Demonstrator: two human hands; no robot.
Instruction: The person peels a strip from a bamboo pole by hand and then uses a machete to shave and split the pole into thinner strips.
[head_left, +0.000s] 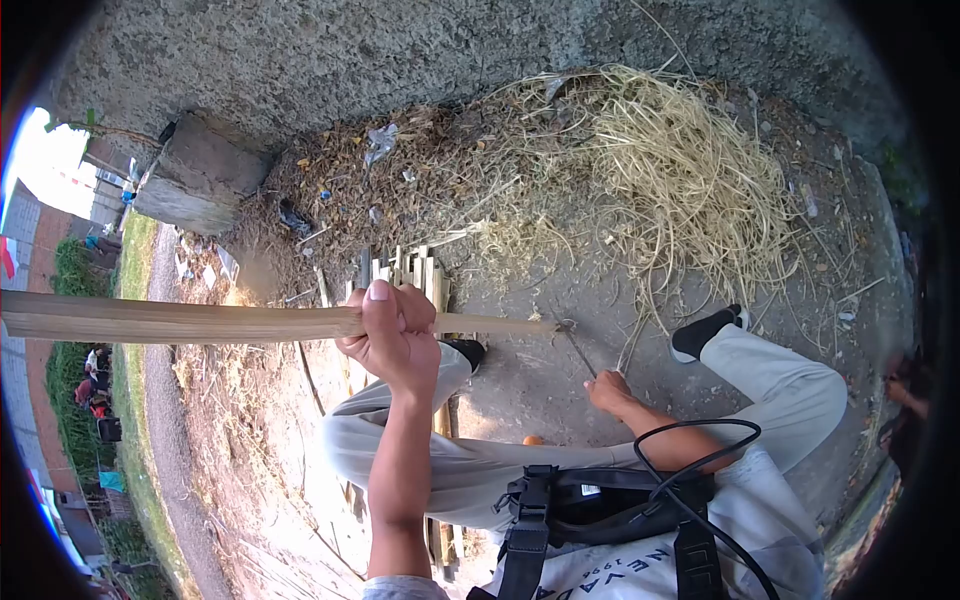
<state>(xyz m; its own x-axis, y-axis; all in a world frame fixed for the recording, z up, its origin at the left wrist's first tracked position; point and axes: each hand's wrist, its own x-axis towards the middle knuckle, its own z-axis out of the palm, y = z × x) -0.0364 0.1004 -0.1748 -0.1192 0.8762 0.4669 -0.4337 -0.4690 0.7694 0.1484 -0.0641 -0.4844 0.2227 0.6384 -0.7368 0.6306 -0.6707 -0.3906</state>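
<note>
Left hand (392,335) grips the wooden strip (220,322) near centre, right hand (608,393) clasps a thin tool (577,353) right of centre!

long tan strip (200,322), dark tool (578,357) at tip

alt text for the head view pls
A person's left hand grips a long bamboo strip; the right hand holds a thin dark tool near its end. Pale shavings lie heaped on the ground near a rough wall.
</note>
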